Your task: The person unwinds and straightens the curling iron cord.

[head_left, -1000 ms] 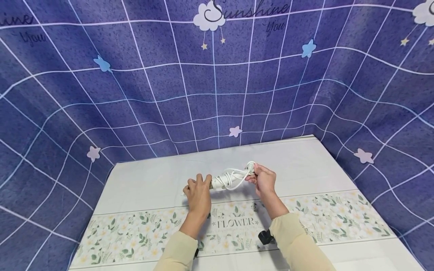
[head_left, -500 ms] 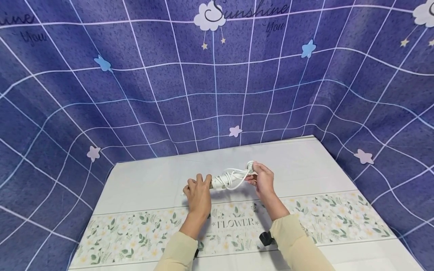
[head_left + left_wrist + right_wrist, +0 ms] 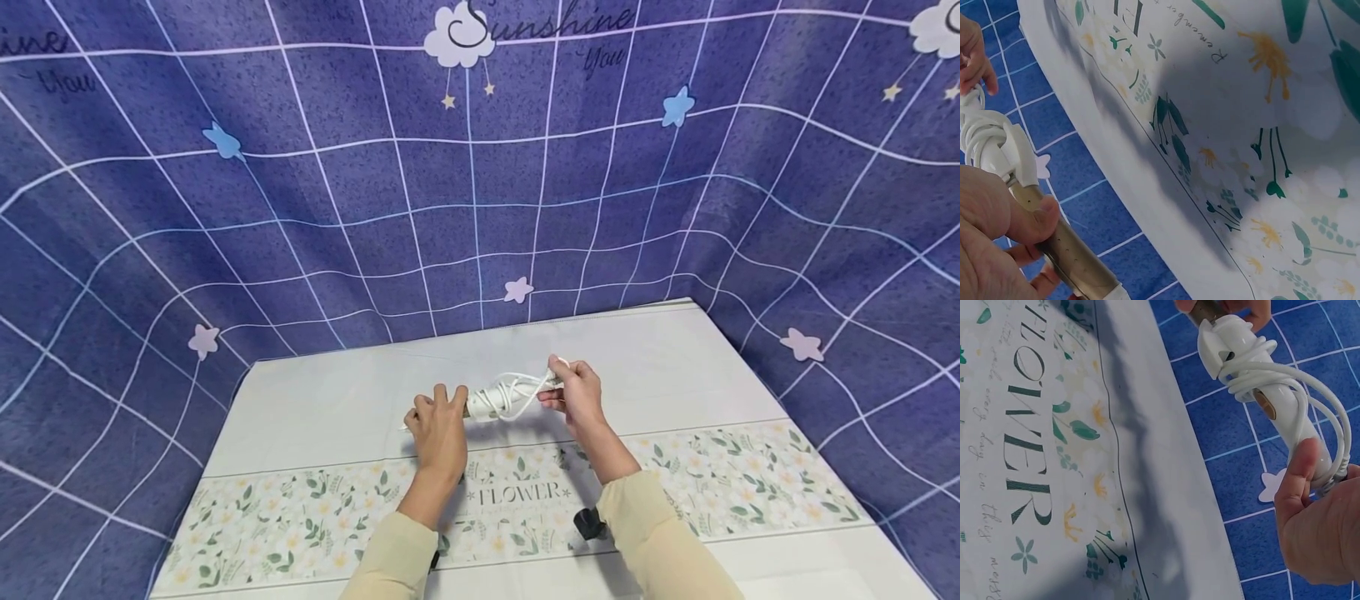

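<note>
A curling iron [image 3: 482, 404] with a white handle and a gold-brown barrel [image 3: 1079, 256] is held level above the table. My left hand [image 3: 438, 433] grips the barrel between thumb and fingers. At the handle's other end, my right hand [image 3: 581, 400] pinches the handle tip and the cord's root, its thumb [image 3: 1305, 459] lying on the white handle. The white cord [image 3: 1260, 375] is wound several times around the handle, with a loose loop hanging off one side. A white clamp lever [image 3: 1210, 350] sits near the barrel. The far tip is mostly hidden behind the left hand.
Beneath the hands lies a white table cover [image 3: 337, 400] with a flower-print band [image 3: 300, 525] lettered "FLOWER". A blue grid-patterned curtain [image 3: 480, 167] encloses the back and both sides. A black wrist device [image 3: 589, 523] shows by the right sleeve.
My right hand has shifted slightly left, and its thumb has moved over the cord at the handle's end. The left hand keeps its place on the barrel.
</note>
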Action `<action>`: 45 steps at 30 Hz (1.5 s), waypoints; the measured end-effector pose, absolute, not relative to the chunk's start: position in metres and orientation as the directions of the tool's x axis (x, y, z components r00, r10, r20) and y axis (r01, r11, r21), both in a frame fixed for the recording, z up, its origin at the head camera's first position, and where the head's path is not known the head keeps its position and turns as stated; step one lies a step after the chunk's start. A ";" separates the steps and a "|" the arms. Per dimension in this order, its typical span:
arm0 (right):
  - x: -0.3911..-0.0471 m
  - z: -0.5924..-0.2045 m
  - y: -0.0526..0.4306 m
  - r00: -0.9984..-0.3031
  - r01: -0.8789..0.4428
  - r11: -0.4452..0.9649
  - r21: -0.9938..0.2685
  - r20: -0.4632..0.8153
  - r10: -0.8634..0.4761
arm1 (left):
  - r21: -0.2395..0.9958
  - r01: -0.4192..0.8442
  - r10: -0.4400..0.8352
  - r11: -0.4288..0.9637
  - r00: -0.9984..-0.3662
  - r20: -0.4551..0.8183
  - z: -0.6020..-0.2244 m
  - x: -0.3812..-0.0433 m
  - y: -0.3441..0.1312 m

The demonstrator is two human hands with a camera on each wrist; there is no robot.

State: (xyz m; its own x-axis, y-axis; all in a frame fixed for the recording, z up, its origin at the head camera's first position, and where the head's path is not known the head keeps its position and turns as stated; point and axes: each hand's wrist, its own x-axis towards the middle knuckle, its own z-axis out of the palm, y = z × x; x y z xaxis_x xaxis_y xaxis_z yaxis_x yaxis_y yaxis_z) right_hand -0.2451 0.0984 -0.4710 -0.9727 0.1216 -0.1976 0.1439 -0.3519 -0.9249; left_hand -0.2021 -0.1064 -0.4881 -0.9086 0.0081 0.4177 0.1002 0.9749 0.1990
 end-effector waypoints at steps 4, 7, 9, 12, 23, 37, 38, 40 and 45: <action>-0.246 -0.469 0.099 -0.971 0.151 -0.373 -0.915 -0.209 0.119 | 0.211 0.099 0.001 0.972 -0.908 0.418 -0.488 -0.202 -0.107; -0.246 -0.468 0.099 -0.969 0.151 -0.389 -0.909 -0.214 0.124 | 0.214 0.091 -0.007 0.973 -0.909 0.416 -0.487 -0.202 -0.107; -0.246 -0.469 0.099 -0.968 0.144 -0.395 -0.907 -0.212 0.134 | 0.213 0.088 -0.008 0.973 -0.910 0.414 -0.488 -0.203 -0.108; -0.246 -0.470 0.098 -0.966 0.118 -0.405 -0.907 -0.200 0.166 | 0.215 0.090 -0.006 0.973 -0.912 0.410 -0.488 -0.203 -0.109; -0.248 -0.473 0.095 -0.951 0.052 -0.373 -0.926 -0.160 0.264 | 0.231 0.098 -0.005 0.968 -0.912 0.410 -0.487 -0.203 -0.110; -0.248 -0.473 0.100 -0.958 0.158 -0.345 -0.925 -0.228 0.173 | 0.232 0.099 -0.006 0.968 -0.911 0.411 -0.488 -0.201 -0.110; -0.248 -0.472 0.100 -0.959 0.167 -0.341 -0.925 -0.234 0.163 | 0.232 0.099 -0.006 0.968 -0.912 0.411 -0.489 -0.201 -0.110; -0.248 -0.471 0.100 -0.960 0.185 -0.326 -0.927 -0.241 0.142 | 0.233 0.097 -0.007 0.968 -0.913 0.409 -0.489 -0.201 -0.110; -0.249 -0.470 0.098 -0.962 0.195 -0.320 -0.927 -0.244 0.120 | 0.237 0.088 -0.014 0.968 -0.916 0.400 -0.489 -0.202 -0.109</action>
